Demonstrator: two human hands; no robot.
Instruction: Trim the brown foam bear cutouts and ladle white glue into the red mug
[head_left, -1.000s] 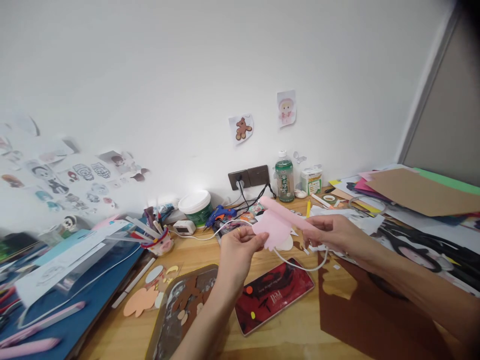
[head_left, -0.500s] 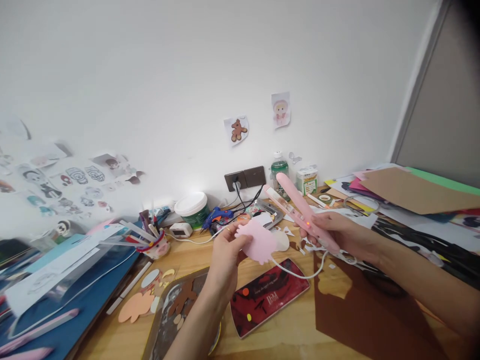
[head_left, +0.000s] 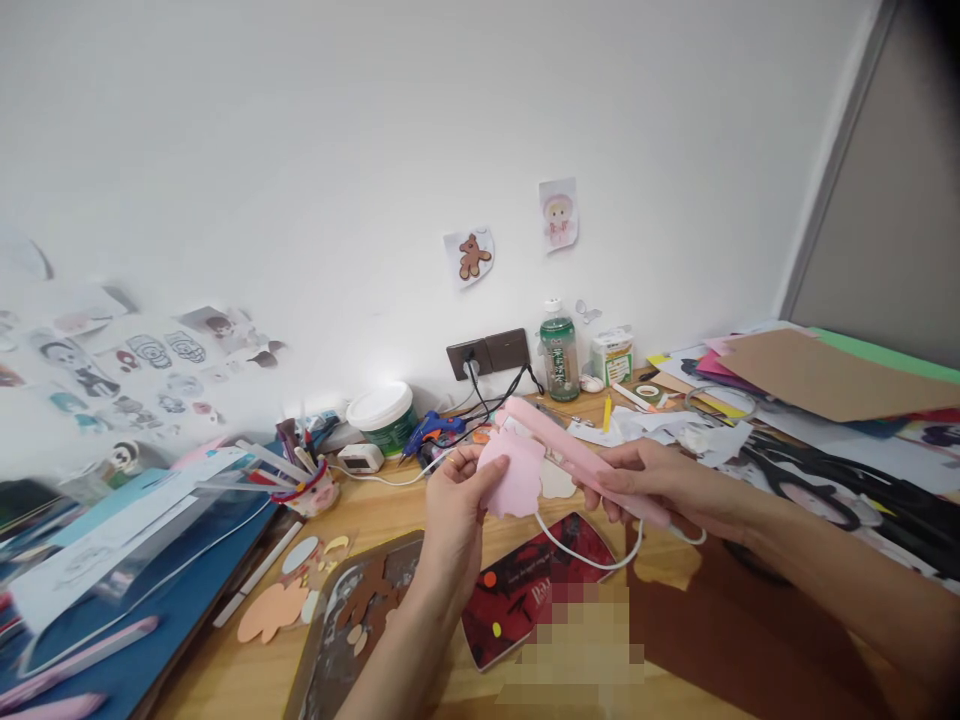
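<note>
Between thumb and fingers, my left hand pinches a pink scalloped cutout. My right hand is wrapped round a pink flat iron, whose tips reach the upper edge of the cutout. The iron's arms look close together; whether the cutout lies between them is hard to tell. A white cord loops from the iron's rear end below both hands. Behind the iron, a cream cutout shows in part. A red tin lid with small orange and yellow pieces lies below the hands.
A dark tray holds brown cutouts. Left are peach pieces, a pen cup and a blue board. Behind stand a white tub, a glue gun and a green bottle. Scissors and stacked paper lie right.
The flat iron has moved left and down to the pink cutout, and its arms have come together. The cutout has turned slightly in my left hand.
</note>
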